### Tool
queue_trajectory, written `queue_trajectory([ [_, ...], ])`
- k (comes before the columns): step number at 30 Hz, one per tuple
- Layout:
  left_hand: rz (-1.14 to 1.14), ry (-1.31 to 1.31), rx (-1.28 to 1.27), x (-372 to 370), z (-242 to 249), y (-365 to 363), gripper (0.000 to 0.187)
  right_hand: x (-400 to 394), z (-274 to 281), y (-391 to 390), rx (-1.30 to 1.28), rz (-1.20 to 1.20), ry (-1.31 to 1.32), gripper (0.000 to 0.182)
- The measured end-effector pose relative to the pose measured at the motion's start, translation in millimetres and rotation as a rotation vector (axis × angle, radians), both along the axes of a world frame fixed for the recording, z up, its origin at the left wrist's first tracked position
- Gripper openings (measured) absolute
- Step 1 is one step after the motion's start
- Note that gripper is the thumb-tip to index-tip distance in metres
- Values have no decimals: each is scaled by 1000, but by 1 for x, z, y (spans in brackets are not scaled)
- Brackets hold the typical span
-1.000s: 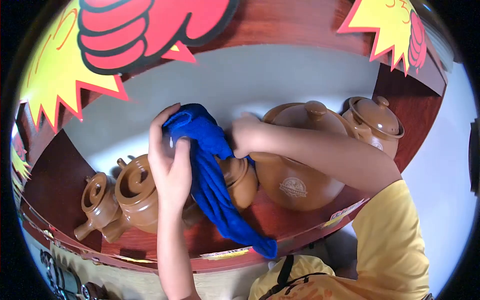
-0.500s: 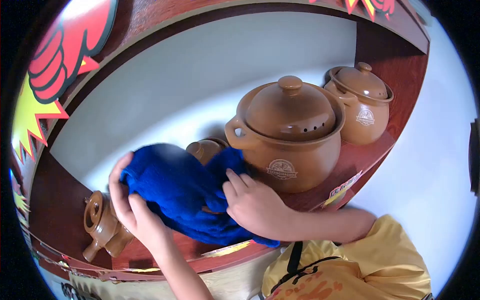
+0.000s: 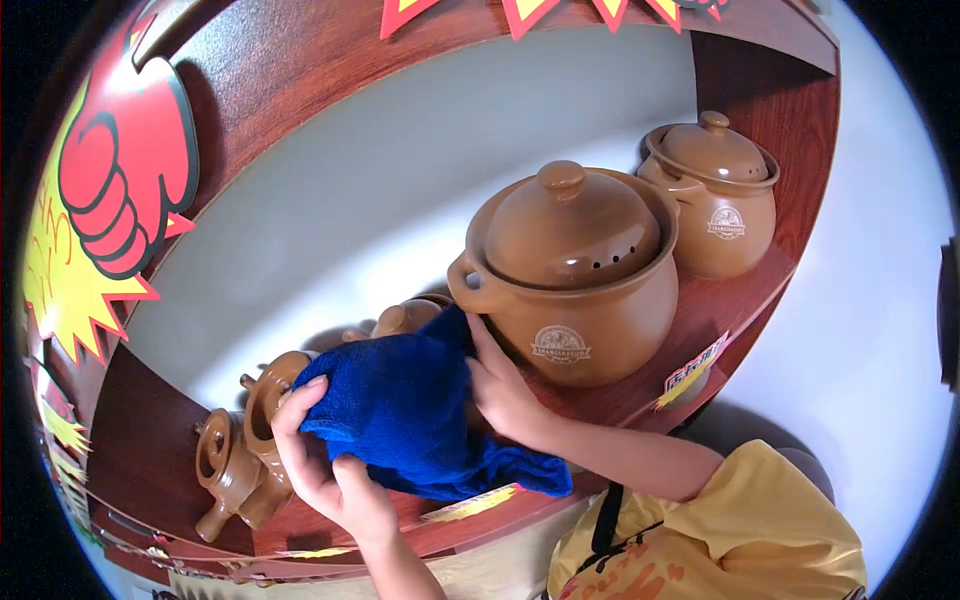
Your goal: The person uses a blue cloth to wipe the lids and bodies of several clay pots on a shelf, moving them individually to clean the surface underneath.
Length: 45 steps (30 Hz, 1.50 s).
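Note:
A blue cloth [image 3: 400,400] is bunched between my two hands over the shelf's front part, covering whatever lies beneath or inside it. My left hand [image 3: 330,465] grips the cloth's left side, thumb below and fingers above. On the cloth's right side, my right hand [image 3: 505,385] is closed around its edge, close to the large brown lidded pot [image 3: 575,290]. Behind the cloth, the knob and part of a smaller brown pot [image 3: 405,317] show.
A second lidded pot [image 3: 722,215] stands at the back right. Small handled pots [image 3: 230,460] sit at the left of the wooden shelf [image 3: 765,270]. Price labels [image 3: 692,373] line its front edge. Red and yellow signs [image 3: 130,190] hang at the upper left.
Both hands and the cloth have shifted slightly; my left hand moved right and down. More of the small pots at the left now shows. The view has shifted a little.

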<state>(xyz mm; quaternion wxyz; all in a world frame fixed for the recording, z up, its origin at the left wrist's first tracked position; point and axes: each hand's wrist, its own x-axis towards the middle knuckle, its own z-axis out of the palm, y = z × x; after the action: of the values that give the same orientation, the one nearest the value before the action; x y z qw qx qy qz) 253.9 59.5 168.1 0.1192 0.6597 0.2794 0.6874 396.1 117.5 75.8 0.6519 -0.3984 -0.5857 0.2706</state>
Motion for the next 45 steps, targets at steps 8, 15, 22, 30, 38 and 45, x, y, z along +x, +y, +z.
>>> queue_trajectory([
  [8,69,-13,14,10,-11,-11,49,-10,-22,17,-9,6,-16,74],
  [15,58,47,-12,1,-21,-16,37,-4,-38,-49,-279,108,-118,76],
  [22,58,137,-91,-3,-28,-17,36,9,-35,-54,-670,325,454,73],
  [30,130,126,-14,-7,-36,-15,30,8,-30,-63,-571,490,701,75],
  [38,104,207,-2,2,-35,-19,30,5,-10,-44,-1,144,5,79],
  [45,131,400,-7,9,-36,-14,32,1,-10,-2,67,-44,-244,89],
])
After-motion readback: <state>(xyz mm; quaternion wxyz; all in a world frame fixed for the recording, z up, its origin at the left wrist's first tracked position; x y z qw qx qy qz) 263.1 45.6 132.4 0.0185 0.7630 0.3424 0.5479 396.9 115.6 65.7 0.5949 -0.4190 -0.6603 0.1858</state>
